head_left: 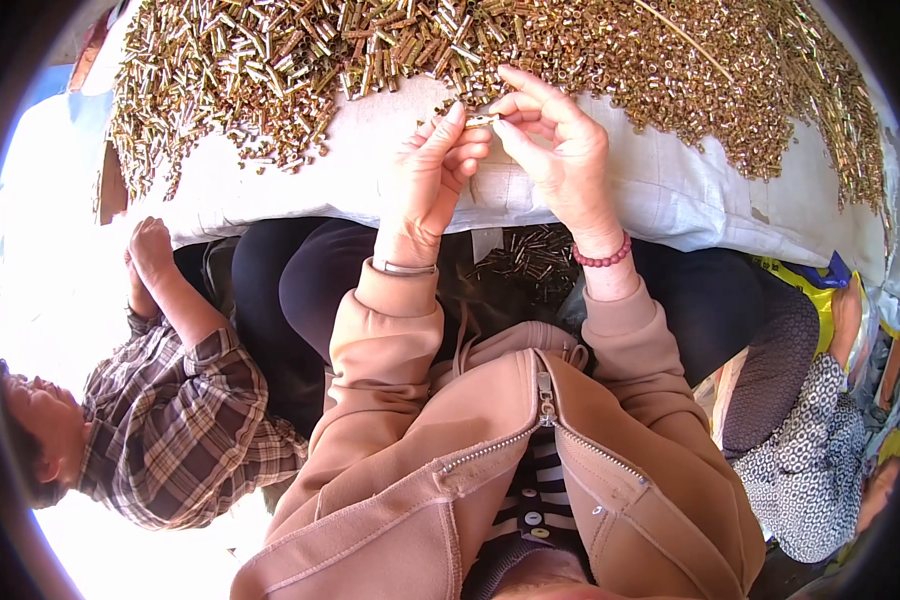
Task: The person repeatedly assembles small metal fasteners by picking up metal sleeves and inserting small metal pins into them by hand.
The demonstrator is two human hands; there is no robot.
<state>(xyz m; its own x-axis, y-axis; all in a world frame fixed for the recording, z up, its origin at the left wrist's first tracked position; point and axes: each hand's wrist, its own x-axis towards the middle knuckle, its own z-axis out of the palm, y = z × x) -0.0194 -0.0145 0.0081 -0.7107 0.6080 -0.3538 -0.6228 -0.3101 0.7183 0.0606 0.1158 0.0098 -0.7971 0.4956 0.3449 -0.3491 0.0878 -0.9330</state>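
Note:
My left hand (432,170) is closed, its thumb and fingers pinching a slim, shiny metal cylinder (480,122) above the near edge of the heaps. At the right end of that cylinder are the thumb and a fingertip of my right hand (562,150), while its index finger stretches upward. Whether a smaller part sits between those right fingertips is too small to tell. Just beyond both hands lies a heap of brass-coloured metal cylinders (400,45). Small nut-like metal rings (610,70) are heaped to the right of it.
White sheeting (670,185) covers the worktop and hangs over its front edge. More metal pieces (530,255) lie below, between my knees. A thin stick (685,40) rests on the right heap. Co-workers in a plaid shirt (170,430) and a patterned sleeve (805,470) sit either side.

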